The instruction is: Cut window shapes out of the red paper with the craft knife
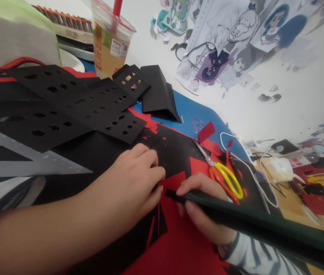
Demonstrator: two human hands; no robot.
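My left hand (134,179) lies over the black surface with its fingers curled in and the thumb near the index finger. Its fingertips are at the left edge of a red paper sheet (179,244); whether they pinch anything is hidden. My right hand (204,206) is closed around a long dark green tool with a flat black tip (236,210), thumb and index finger close to the tip. That tip hovers over or touches the red sheet near my left fingertips. Scissors (225,177) with yellow and orange handles lie just beyond my right hand.
Black cards with cut-out shapes (93,103) and a folded black card (157,91) stand at the back left. A grey set square (61,162) lies left. Behind are a drink cup (110,46), red scraps (207,131), a white cable (261,179) and pictures on the wall (216,34).
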